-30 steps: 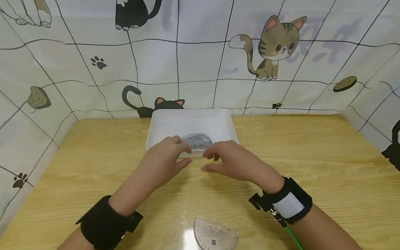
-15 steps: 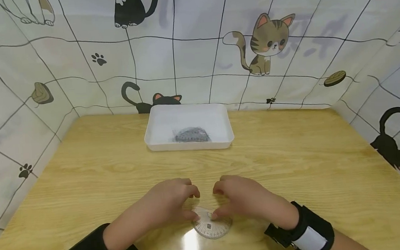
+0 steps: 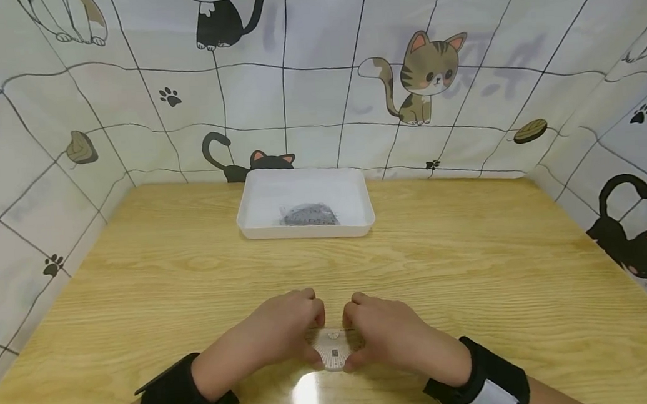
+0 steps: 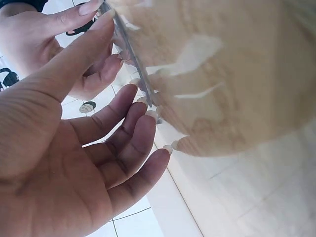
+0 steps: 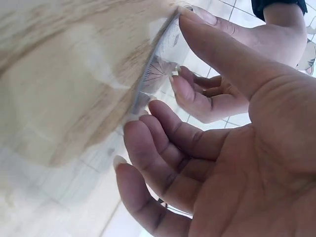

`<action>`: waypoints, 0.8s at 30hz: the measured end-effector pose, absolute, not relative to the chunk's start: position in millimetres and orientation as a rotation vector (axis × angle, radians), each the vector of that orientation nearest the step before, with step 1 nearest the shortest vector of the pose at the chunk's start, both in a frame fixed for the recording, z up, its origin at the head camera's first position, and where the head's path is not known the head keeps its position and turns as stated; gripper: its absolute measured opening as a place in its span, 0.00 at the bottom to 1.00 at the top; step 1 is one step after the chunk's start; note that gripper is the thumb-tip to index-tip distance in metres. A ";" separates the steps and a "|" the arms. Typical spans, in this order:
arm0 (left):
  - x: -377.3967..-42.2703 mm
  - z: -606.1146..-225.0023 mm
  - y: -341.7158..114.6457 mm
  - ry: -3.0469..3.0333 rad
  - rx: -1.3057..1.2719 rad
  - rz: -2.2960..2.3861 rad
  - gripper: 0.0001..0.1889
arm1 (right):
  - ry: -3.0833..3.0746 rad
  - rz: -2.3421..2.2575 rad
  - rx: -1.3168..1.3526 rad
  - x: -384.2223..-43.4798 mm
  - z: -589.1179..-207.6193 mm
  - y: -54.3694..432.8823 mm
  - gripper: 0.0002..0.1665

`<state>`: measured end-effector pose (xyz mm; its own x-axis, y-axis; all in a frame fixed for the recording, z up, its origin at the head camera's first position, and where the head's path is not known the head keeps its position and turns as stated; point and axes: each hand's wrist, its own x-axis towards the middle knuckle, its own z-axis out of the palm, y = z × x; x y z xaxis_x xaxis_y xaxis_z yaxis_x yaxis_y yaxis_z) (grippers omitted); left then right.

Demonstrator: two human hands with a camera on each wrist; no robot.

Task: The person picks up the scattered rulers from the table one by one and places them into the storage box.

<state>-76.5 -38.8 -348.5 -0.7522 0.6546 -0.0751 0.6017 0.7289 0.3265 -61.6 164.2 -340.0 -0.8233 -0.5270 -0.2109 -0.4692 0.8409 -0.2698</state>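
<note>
A clear plastic protractor (image 3: 334, 348) lies on the wooden table in front of me, between my two hands. Its straight edge faces away and its curved edge faces me. My left hand (image 3: 284, 327) grips its left side, thumb at the curved edge and fingers bent at the far edge. On the right side my right hand (image 3: 391, 329) holds it the same way. Seen from the right wrist, the protractor (image 5: 155, 69) shows nearly edge-on at the tabletop with fine printed lines. Both its ends are partly hidden by the hands in the head view.
A white tray (image 3: 307, 232) stands at the back of the table (image 3: 450, 243), near the wall. Inside it lies a dark half-round item in a clear bag (image 3: 309, 215). A cat-printed sheet (image 3: 316, 96) covers the walls behind and at both sides.
Both hands have come back from the tray's front edge to the protractor and taken hold of it. The protractor's straight edge has turned from slanted to roughly level across the view.
</note>
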 end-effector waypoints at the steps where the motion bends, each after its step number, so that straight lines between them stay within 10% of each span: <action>1: -76.9 -348.8 -38.8 2.745 0.986 0.432 0.26 | 2.740 -0.318 -0.753 -62.5 -340.2 164.5 0.30; 13: -79.7 -352.3 -42.4 2.908 1.100 0.234 0.23 | 2.254 -0.980 -0.791 -110.1 -354.9 180.6 0.08; 24: -119.1 -338.7 -53.2 3.210 1.085 0.137 0.29 | 2.857 -0.487 -1.176 -148.9 -335.9 175.2 0.28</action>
<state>-119.1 -53.2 -338.7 -0.7673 0.5867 0.2589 0.6066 0.7950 -0.0038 -148.9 175.2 -335.9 -0.7172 -0.6890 0.1047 -0.6848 0.6688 -0.2894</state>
